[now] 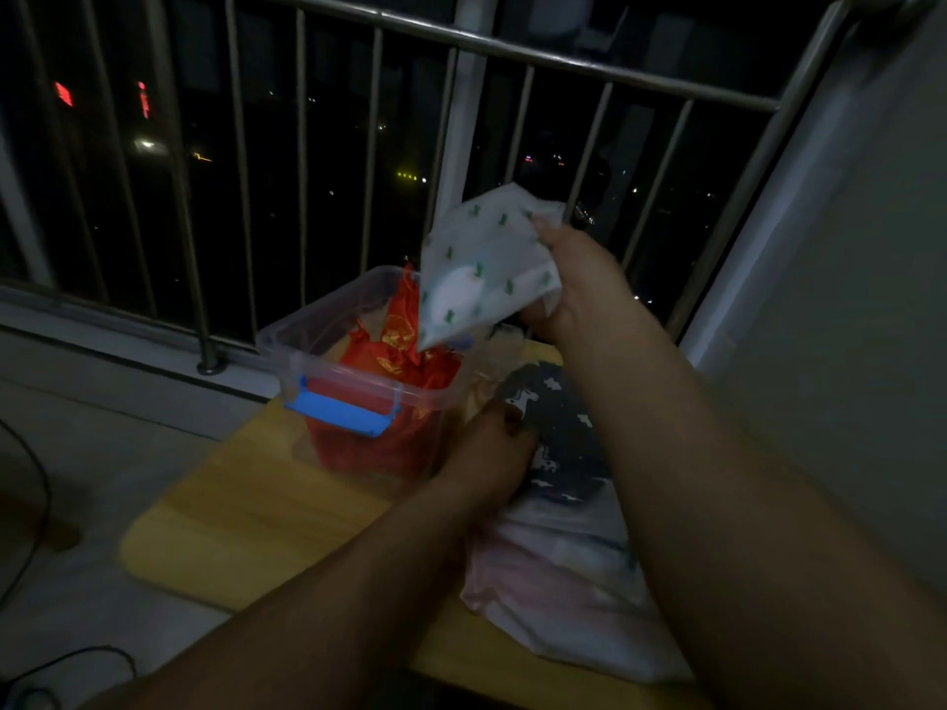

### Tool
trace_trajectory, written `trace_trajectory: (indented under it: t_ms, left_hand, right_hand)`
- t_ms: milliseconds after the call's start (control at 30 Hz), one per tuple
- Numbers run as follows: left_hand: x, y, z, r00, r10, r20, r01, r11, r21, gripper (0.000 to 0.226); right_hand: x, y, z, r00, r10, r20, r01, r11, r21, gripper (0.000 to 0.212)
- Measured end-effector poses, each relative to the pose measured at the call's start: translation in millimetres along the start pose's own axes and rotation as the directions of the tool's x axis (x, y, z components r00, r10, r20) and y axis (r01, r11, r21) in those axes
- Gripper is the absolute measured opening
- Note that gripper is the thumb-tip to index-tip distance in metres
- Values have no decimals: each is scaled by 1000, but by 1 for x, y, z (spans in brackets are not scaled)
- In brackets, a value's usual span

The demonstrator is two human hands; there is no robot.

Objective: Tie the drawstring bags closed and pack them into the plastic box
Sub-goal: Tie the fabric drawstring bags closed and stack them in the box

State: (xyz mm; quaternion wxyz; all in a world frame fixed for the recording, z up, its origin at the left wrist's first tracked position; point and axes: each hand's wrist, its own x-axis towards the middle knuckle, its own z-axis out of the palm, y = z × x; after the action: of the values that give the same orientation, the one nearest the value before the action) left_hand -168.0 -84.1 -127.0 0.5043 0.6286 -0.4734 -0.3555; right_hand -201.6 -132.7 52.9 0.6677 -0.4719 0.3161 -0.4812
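**A:** From the head view, the right hand (574, 284) was up high, fingers curled round one edge of the white drawstring bag (481, 263) with the small green marks.

**B:** And that bag hung down and to the left of the hand, its lower corner right over the far rim of the plastic box (287, 333). Whether it touched the rim, I couldn't say.

**A:** The box was clear, with a blue latch (341, 409) on the near side, and it stood on the yellow tabletop (230, 504). Red bags (399, 351) with gold print were inside it, piled up to the rim.

**B:** The left hand (492, 448) was low, just right of the box, with its fingertips on the near edge of the grey patterned bag (563, 417).

**A:** Was it gripping or only pressing?

**B:** Too blurred, I couldn't tell. The grey bag lay flat on the tabletop, between the two forearms.

**A:** Nearer the camera, a pale pinkish bag (553, 586) lay beside it, partly under the right forearm.

**B:** A metal railing (512, 49) ran behind it all, with dark night beyond.
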Motion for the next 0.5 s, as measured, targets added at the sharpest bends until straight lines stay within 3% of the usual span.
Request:
trace_trajectory:
  t_ms: [67,133,167,233,300,367,400,500]
  left_hand:
    - [2,-3,1,1000,3,10,-3,1000,-5,14]
    - [5,-5,0,1000,12,4,-12,1000,6,22]
    - [7,-8,0,1000,14,-12,-13,1000,23,26]
    - [10,-10,-1,1000,15,-27,-14,1000,28,29]
    - [11,-11,0,1000,7,-10,-7,1000,-9,23]
    - [6,-6,2,999,13,-36,-12,1000,24,28]
    - [6,-6,2,999,17,-49,-14,998,58,33]
    - [4,-4,6,995,67,-72,-59,993,100,40]
  right_hand:
    - [7,14,6,997,63,-54,-69,991,-119,27]
    - [6,27,4,991,88,-101,-119,927,-356,32]
    - [7,33,-1,994,19,-106,-73,840,-537,25]
    - [6,44,-16,979,-204,1,114,542,-832,27]
    - [1,52,-27,956,-265,127,220,358,-907,34]
    - [-1,59,-32,944,-269,193,262,253,-931,15]
    - [-2,61,-32,936,-277,217,279,208,-938,16]
    - [-5,62,-21,891,-324,317,337,7,-941,32]
